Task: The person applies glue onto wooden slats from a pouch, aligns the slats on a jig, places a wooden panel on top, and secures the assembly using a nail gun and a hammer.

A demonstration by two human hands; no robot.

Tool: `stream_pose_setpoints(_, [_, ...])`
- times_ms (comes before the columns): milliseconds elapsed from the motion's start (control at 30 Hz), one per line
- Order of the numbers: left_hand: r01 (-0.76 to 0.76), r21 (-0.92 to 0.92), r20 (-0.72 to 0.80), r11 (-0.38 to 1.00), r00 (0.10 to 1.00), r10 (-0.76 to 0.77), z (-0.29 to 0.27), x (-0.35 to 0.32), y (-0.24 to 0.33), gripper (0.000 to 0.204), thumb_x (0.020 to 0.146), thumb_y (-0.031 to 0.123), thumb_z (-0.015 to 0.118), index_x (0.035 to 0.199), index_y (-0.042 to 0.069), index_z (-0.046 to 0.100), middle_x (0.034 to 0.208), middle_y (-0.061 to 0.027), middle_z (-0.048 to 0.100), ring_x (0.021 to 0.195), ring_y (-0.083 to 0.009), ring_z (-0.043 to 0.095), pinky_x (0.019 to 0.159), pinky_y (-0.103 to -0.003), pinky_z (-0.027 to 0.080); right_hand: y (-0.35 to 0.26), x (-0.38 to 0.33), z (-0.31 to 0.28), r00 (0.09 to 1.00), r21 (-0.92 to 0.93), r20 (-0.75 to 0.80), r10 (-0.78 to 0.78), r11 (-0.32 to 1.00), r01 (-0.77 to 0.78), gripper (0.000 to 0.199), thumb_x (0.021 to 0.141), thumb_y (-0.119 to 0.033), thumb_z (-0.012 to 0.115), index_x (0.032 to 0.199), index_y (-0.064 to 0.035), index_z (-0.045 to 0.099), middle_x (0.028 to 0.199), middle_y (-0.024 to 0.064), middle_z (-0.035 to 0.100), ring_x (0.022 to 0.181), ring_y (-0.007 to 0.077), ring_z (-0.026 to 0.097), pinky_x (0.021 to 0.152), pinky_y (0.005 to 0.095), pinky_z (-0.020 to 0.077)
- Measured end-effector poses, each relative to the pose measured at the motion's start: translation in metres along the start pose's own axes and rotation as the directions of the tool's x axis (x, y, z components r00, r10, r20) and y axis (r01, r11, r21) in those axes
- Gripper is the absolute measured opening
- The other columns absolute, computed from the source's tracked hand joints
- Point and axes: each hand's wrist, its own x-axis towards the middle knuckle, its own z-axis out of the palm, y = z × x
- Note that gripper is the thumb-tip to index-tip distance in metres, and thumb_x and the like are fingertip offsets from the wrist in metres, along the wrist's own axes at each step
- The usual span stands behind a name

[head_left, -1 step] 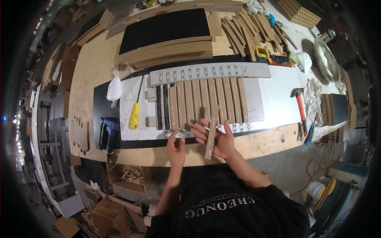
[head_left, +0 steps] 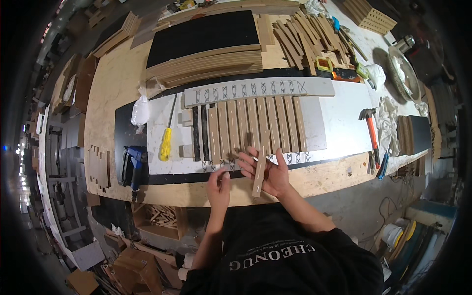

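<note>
One yellow-handled screwdriver (head_left: 165, 143), one hammer (head_left: 369, 129), one blue nail gun (head_left: 132, 162) — two hands.

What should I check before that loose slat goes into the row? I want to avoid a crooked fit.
1. Slat in hand: ok, the right hand holds a wooden slat.
2. Left hand free to steady: ok, it rests at the lower rail.
3. Row of slats parallel: ok.
4. Open slot: ok, dark gaps show at the row's left end.
5. Slat end seated in a notch: cannot tell, fingers cover it.
6. Hammer clear of the row: ok.
</note>
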Motion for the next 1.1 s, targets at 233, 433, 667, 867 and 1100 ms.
stream_pose_setpoints(233, [0.462, -0.373, 0.378, 0.805, 0.868, -0.323, -0.003, -0.041, 0.041, 0.026, 0.092, 0.017, 0.055, 0.107, -0.003, 0.063, 0.079, -0.0065, 0.064, 0.067, -0.0104, 0.059, 0.062, -0.024, 0.049, 0.010, 0.019, 0.014, 1.000, -0.024, 0.022, -0.007, 1.000, 0.008, 0.089, 0.083, -0.074, 0.029, 0.141, -0.0065, 0.031, 0.139, 0.0154, 0.040, 0.127, 0.0282, 0.040, 0.104, 0.0389, 0.0311])
stream_pose_setpoints(433, [0.385, -0.524, 0.156, 0.760, 0.920, -0.358, -0.016, -0.028, 0.026, 0.024, 0.090, 0.014, 0.059, 0.106, -0.002, 0.063, 0.080, -0.0062, 0.064, 0.067, -0.0110, 0.059, 0.063, -0.025, 0.050, 0.024, 0.039, 0.024, 0.998, -0.121, 0.061, -0.018, 0.992, 0.025, 0.083, 0.087, -0.068, 0.032, 0.142, -0.0065, 0.028, 0.140, 0.0124, 0.038, 0.127, 0.0266, 0.039, 0.105, 0.0374, 0.0301])
stream_pose_setpoints(667, [0.301, -0.406, -0.078, 0.863, 0.929, -0.361, -0.053, 0.015, -0.029, 0.024, 0.086, 0.013, 0.063, 0.103, -0.003, 0.064, 0.078, -0.0077, 0.065, 0.064, -0.0121, 0.061, 0.060, -0.024, 0.052, 0.012, 0.021, 0.013, 0.999, -0.184, 0.023, -0.042, 0.982, 0.045, 0.075, 0.090, -0.063, 0.033, 0.140, -0.0068, 0.032, 0.141, 0.0108, 0.037, 0.128, 0.0253, 0.038, 0.105, 0.0373, 0.0291])
stream_pose_setpoints(867, [0.333, -0.376, -0.059, 0.865, 0.923, -0.381, -0.050, 0.042, -0.027, 0.026, 0.085, 0.017, 0.065, 0.100, -0.004, 0.062, 0.081, -0.0091, 0.064, 0.064, -0.0150, 0.062, 0.057, -0.026, 0.053, 0.002, -0.008, 0.000, 0.998, -0.136, -0.017, -0.065, 0.989, 0.062, 0.079, 0.088, -0.065, 0.033, 0.138, -0.0031, 0.034, 0.140, 0.0154, 0.038, 0.128, 0.0297, 0.040, 0.104, 0.0389, 0.0338])
stream_pose_setpoints(1100, [0.312, -0.412, -0.096, 0.856, 0.920, -0.381, -0.065, 0.035, -0.038, 0.029, 0.090, 0.028, 0.057, 0.103, 0.001, 0.058, 0.087, -0.0124, 0.067, 0.059, -0.0168, 0.064, 0.055, -0.029, 0.055, 0.017, -0.009, -0.002, 0.998, -0.067, 0.055, -0.020, 0.997, 0.023, 0.077, 0.085, -0.066, 0.040, 0.133, -0.0058, 0.041, 0.141, 0.0178, 0.036, 0.128, 0.0339, 0.038, 0.105, 0.0436, 0.0335])
